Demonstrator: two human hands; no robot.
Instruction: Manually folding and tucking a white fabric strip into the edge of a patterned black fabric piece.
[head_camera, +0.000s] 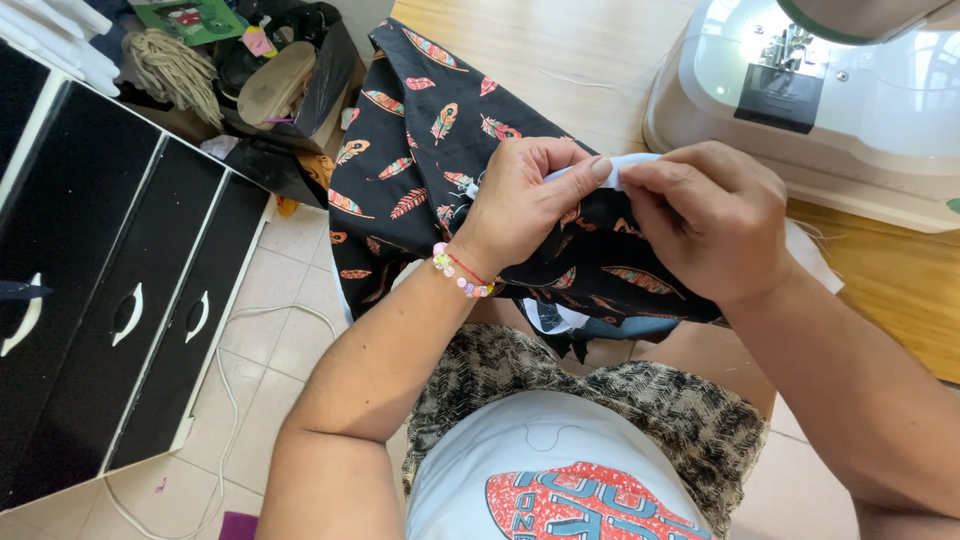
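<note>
A black fabric (420, 130) printed with orange and red feathers hangs from the wooden table (560, 60) over my lap. My left hand (525, 200), with a bead bracelet at the wrist, pinches a small white strip of cloth (615, 168) against the fabric's edge. My right hand (705, 215) grips the same white strip from the other side, fingertips touching those of the left. A white lining piece (815, 260) shows under the fabric at the right.
A white sewing machine (830, 100) stands on the table at the back right. A black drawer unit (110, 290) with white handles is at the left. Bags and clutter (270, 80) lie on the tiled floor behind it, and a white cable (230, 380) runs across the tiles.
</note>
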